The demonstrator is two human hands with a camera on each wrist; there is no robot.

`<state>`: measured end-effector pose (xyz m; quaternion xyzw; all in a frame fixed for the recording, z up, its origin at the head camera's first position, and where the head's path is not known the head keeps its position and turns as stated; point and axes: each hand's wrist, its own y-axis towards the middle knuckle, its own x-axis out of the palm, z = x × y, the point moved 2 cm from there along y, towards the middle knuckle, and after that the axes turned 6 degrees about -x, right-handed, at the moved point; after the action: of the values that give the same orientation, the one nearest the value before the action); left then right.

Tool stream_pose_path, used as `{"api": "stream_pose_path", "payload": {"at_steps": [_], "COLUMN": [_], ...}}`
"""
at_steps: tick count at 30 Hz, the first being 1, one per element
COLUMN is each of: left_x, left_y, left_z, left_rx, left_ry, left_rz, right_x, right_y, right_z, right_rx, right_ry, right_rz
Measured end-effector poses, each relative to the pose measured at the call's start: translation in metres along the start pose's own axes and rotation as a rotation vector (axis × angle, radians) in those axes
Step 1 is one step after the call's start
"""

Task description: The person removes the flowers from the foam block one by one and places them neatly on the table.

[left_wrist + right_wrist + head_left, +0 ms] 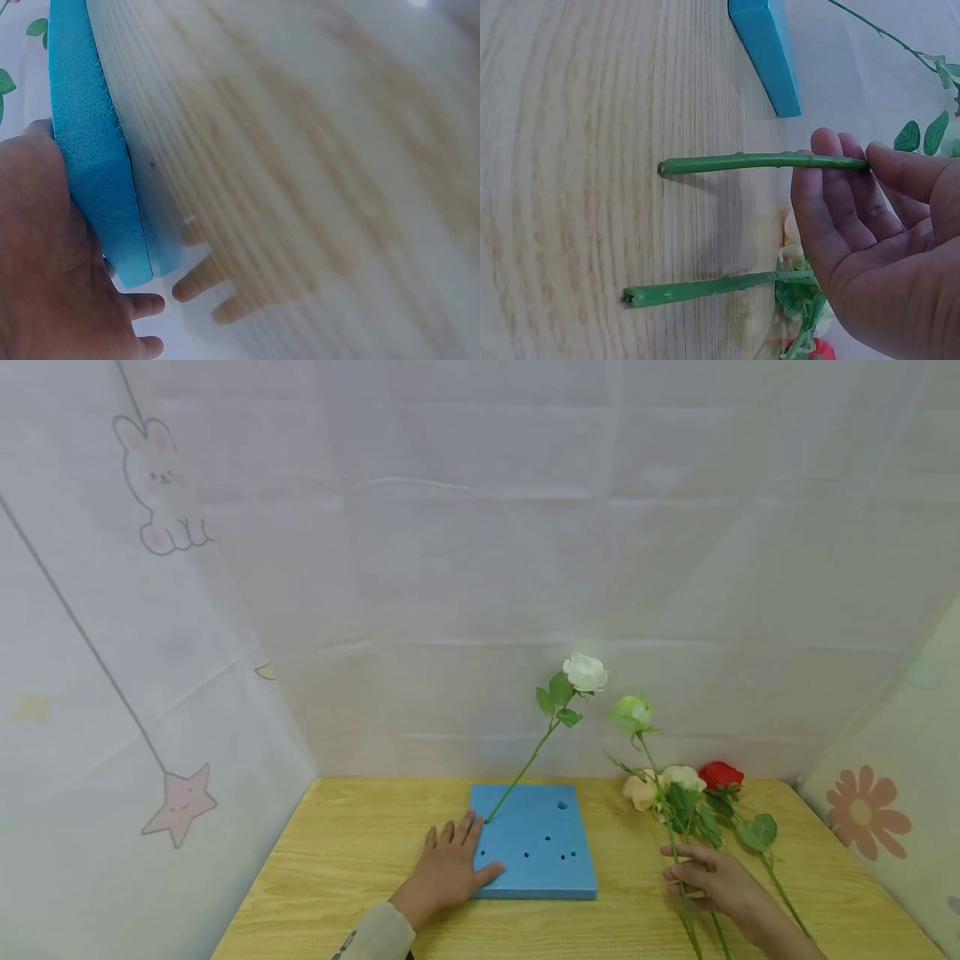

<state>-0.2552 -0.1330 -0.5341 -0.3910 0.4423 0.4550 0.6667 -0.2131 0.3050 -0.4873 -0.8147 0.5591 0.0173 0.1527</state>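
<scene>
A blue foam block with several holes lies on the table. One white rose stands in it, its stem leaning to the right. My left hand rests at the block's left edge, fingers spread and thumb over the near left corner; the left wrist view has the palm against the blue side. To the right of the block, my right hand pinches the stem of a pale green rose between thumb and fingers. In the right wrist view, the cut end of that stem points away from the hand.
On the right of the wooden table lie a peach rose, another white rose and a red rose, stems toward me. A second stem lies below the held one in the right wrist view. Pale cloth walls surround the table.
</scene>
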Motion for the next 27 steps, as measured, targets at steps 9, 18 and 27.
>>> {"api": "stream_pose_path", "payload": {"at_steps": [9, 18, 27], "left_x": [0.0008, -0.0004, 0.0019], "left_y": [0.0018, 0.0002, 0.0016], "left_z": [-0.0005, 0.0009, 0.0003], "left_rx": [-0.002, -0.006, -0.006], "left_ry": [-0.015, 0.002, 0.010], "left_rz": [0.000, 0.005, 0.010], "right_x": [0.0012, 0.0022, 0.0021], "right_y": [-0.0030, -0.0065, -0.0087], "right_z": [0.0031, 0.0058, 0.0088], "right_rx": [0.006, 0.030, 0.043], "right_ry": [0.001, 0.011, 0.041], "right_rz": [-0.015, -0.022, -0.031]}}
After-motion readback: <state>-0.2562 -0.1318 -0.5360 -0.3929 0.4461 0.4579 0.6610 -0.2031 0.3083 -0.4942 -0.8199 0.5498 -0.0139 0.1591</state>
